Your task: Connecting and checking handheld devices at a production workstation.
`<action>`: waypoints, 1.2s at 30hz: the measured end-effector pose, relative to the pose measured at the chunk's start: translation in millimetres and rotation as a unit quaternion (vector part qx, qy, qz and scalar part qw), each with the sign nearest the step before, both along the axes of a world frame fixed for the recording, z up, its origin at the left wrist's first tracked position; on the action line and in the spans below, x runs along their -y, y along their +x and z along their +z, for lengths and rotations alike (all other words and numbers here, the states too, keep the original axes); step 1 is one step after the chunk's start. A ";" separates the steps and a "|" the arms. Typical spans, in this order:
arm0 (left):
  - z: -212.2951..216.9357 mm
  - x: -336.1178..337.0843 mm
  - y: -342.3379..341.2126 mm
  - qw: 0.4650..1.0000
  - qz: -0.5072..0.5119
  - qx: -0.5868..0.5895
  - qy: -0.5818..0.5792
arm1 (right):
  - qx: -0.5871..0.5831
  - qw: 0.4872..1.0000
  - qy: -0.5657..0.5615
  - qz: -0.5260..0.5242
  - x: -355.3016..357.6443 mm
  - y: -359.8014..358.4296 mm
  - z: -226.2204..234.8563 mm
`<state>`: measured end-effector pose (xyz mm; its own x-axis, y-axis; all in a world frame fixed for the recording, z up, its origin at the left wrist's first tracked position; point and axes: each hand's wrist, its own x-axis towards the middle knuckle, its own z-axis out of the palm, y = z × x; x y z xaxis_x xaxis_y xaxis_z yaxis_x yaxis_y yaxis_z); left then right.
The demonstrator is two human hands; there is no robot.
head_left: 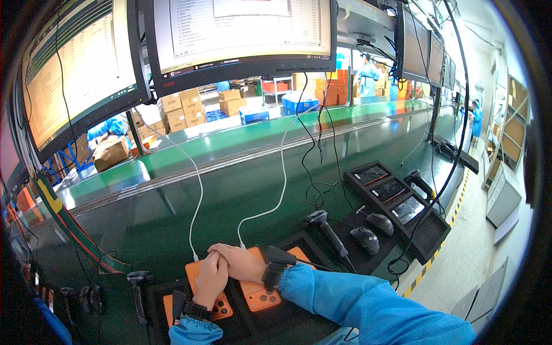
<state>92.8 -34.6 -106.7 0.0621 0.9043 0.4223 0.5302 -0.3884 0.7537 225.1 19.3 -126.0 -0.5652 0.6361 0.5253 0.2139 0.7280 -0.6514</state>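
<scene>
Ahead of you runs the long green conveyor belt (241,190), with two big monitors (241,34) hanging over it and more screens (422,49) farther along to your right. Beyond the belt stand stacked cardboard boxes (183,109) and a blue crate (299,102); people in blue coats (367,73) work in the background.

To your right lies a black tray (428,233) holding three dark phones (390,190) face up, side by side. Nearer to you sit two black computer mice (372,231), a handheld scanner (325,227) on its stand, and a second scanner (138,284) at your left.

Directly under your hands, in a black holder (299,244), are two orange phones lying back up. The left orange phone (221,307) is beneath your left hand, and the right orange phone (261,296) is beneath your right wrist, its camera cluster showing near your cuff. Two white cables (198,190) trail from up the belt down to the phones' far ends.

Your left hand (211,276) and right hand (238,261) rest together on top of the phones, fingers loosely curled and touching one another, the right partly over the left. Neither is gripping a phone; they press or rest on them. You wear blue sleeves (356,302) and a dark wrist strap (271,275) on the right wrist, another on the left.
</scene>
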 end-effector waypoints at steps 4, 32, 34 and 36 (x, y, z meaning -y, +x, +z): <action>0.9 1.1 -0.8 1.000 -0.002 -0.005 0.001 | 0.000 1.000 0.001 0.000 0.8 -0.3 0.4; -1.4 -0.8 -1.7 1.000 0.003 -0.010 0.009 | 0.007 1.000 -0.008 -0.002 -1.7 -1.1 -3.3; -3.3 -1.8 -2.3 1.000 0.003 -0.017 0.018 | 0.007 1.000 -0.007 -0.001 -1.7 -0.9 -3.1; -2.0 -1.3 -2.0 1.000 0.005 -0.017 0.007 | 0.004 1.000 -0.006 -0.002 0.1 -0.4 -1.3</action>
<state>90.8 -33.3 -108.6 0.0669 0.8988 0.4333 0.5597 -0.3933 0.7294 224.8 19.2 -127.4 -0.5670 0.6443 0.5132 0.2216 0.7194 -0.6583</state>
